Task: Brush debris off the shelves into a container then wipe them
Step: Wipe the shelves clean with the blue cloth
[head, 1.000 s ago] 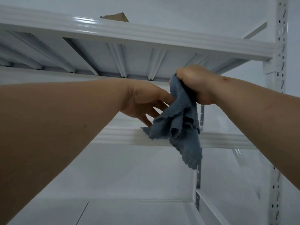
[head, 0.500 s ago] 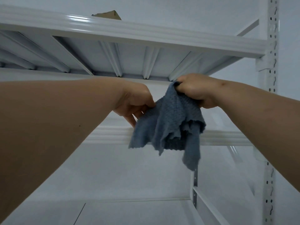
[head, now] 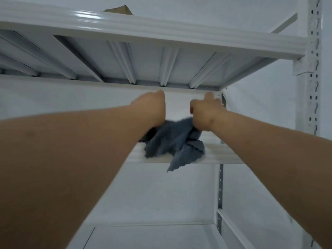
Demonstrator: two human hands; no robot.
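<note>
Having lowered the blue cloth [head: 172, 141] onto the shelf [head: 221, 155] (wiping now starting), both hands [head: 152, 108] clutching it.

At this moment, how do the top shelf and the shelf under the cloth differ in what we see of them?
The top shelf is seen from beneath, its ribbed underside exposed; the shelf below shows mostly its front edge. A piece of cardboard pokes above the top shelf, while the blue cloth drapes over the lower one's edge, with both hands at it. Both are white metal.
</note>
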